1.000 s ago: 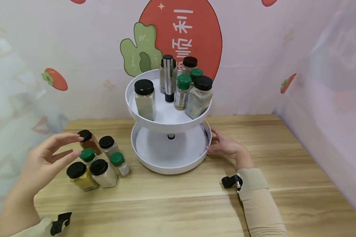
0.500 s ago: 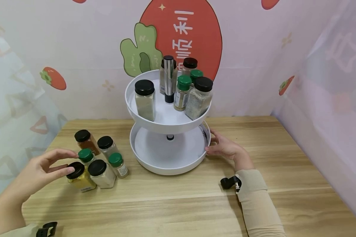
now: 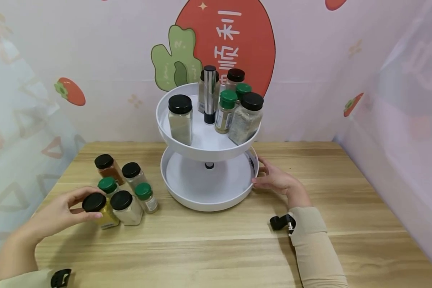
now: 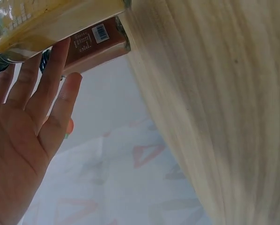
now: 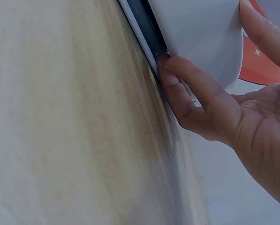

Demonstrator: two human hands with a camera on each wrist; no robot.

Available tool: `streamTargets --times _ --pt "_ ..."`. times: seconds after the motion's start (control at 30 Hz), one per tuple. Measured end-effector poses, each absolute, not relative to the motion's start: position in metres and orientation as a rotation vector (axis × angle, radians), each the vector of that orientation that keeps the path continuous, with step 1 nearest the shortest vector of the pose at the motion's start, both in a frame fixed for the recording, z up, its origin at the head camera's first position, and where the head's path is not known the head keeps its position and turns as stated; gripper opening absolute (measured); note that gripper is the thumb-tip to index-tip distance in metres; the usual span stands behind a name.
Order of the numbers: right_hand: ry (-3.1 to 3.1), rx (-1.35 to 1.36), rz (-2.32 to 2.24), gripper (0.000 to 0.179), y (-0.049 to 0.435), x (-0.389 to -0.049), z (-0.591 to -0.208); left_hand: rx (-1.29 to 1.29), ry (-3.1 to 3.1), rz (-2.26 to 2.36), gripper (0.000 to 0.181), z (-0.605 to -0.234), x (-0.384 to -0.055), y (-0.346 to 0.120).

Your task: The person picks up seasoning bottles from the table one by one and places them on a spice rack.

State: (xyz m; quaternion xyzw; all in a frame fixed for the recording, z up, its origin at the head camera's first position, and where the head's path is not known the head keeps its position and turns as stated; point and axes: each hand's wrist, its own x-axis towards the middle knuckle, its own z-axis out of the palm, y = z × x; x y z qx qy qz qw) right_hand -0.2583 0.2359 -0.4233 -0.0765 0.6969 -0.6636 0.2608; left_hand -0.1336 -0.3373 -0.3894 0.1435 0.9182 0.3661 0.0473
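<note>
At the left, my left hand (image 3: 57, 214) reaches round a square jar of yellow powder (image 3: 108, 216) with a black lid. Its thumb lies at the jar's front and a finger passes behind the lid. In the left wrist view the fingers are fairly straight beside the yellow jar (image 4: 60, 23), their tips partly hidden; a firm hold is not visible. My right hand (image 3: 277, 180) holds the right side of a white two-tier turntable (image 3: 209, 207) by its lower tray. The right wrist view has bent fingertips at the tray's base and another finger higher on its white wall (image 5: 201, 37).
Close to the yellow jar stand a cream-powder jar (image 3: 129, 212), a red-brown spice jar (image 3: 109, 170), a black-lidded clear jar (image 3: 134, 176) and green-capped bottles (image 3: 151, 202). Several jars, among them a pale one (image 3: 181, 126), stand on the upper tray (image 3: 201, 150) round a metal post (image 3: 210, 94).
My left hand has come down from above the jars to the yellow jar, its thumb and fingers now either side of it. The right hand stays at the lower tray.
</note>
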Motion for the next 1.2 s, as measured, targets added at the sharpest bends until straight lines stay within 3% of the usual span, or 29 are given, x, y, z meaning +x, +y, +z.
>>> streamTargets --times 0.37,1.2 --pt "1.869 -0.233 -1.815 0.1 0.2362 -0.2579 -0.4234 0.549 2.773 1.108 0.048 -0.3924 -0.1321 -0.3382" --pt "1.847 -0.221 -1.829 0.099 0.236 -0.257 -0.4221 0.541 2.951 1.102 0.051 -0.3851 -0.1282 -0.3398"
